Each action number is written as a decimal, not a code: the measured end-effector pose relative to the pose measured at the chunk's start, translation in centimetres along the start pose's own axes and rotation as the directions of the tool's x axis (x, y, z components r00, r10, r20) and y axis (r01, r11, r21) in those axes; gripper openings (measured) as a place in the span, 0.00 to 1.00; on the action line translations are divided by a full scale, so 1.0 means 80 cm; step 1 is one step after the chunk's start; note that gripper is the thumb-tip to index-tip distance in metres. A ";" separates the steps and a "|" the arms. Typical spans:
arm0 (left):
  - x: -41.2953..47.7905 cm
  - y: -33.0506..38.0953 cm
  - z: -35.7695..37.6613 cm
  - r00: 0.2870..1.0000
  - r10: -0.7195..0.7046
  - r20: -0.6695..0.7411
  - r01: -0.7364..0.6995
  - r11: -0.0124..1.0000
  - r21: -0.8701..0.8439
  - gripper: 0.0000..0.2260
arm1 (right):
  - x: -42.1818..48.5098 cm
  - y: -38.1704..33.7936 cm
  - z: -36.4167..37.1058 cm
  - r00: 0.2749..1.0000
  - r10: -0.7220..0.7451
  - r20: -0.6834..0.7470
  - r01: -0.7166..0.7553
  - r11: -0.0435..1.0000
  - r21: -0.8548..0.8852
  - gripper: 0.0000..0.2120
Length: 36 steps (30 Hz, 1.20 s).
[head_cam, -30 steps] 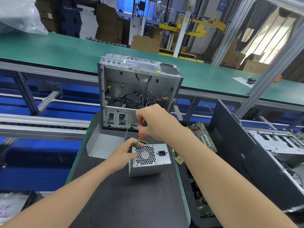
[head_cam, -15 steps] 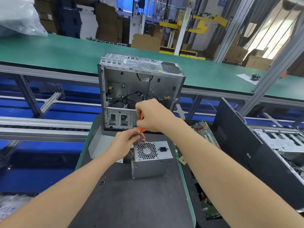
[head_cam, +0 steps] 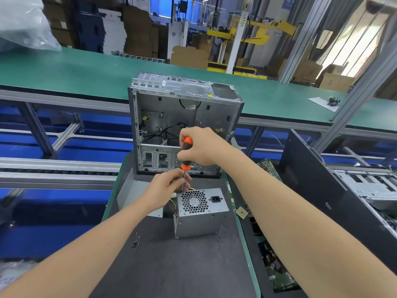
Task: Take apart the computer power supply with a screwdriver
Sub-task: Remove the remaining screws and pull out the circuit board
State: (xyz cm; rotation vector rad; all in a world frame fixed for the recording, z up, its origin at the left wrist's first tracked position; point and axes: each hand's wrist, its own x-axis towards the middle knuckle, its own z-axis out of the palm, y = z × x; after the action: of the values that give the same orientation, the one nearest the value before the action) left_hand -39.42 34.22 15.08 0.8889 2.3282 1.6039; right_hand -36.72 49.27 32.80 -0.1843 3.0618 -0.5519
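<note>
A grey metal power supply (head_cam: 199,220) stands on the dark mat, its fan grille and power socket facing up. My right hand (head_cam: 199,147) grips an orange and black screwdriver (head_cam: 186,154) held nearly upright, its tip at the top left corner of the power supply. My left hand (head_cam: 166,190) sits at that same corner, fingers curled round the screwdriver's shaft just above the tip. Yellow and black wires show at the unit's left side.
An open grey computer case (head_cam: 182,123) stands upright just behind the power supply. A loose metal panel (head_cam: 131,190) lies left of it. Small screws (head_cam: 135,244) lie on the mat (head_cam: 171,272). Circuit boards (head_cam: 268,168) and a black case (head_cam: 318,183) are to the right.
My right hand has lifted higher, so more of the orange handle shows. My left hand moved from the power supply's left edge up to the screwdriver shaft. The camera view shifted slightly.
</note>
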 end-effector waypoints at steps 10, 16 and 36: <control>0.002 0.006 0.008 0.998 -0.050 -0.045 0.050 0.999 0.005 0.18 | 0.009 -0.007 0.023 0.944 0.078 -0.320 -0.196 0.913 -0.358 0.19; 0.004 0.004 -0.002 0.998 -0.052 0.044 0.053 0.998 -0.017 0.15 | 0.017 0.008 0.001 1.000 -0.026 -0.011 0.025 0.999 -0.048 0.07; -0.009 0.015 0.019 0.978 -0.173 -0.112 0.177 0.984 0.021 0.14 | 0.020 0.020 0.008 0.971 -0.221 -0.089 0.195 0.952 -0.235 0.12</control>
State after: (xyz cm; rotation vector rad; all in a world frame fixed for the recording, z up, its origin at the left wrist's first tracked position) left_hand -37.66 35.29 15.38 0.5951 2.4336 1.5856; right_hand -38.46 50.35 31.62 -0.5044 3.2334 -0.2247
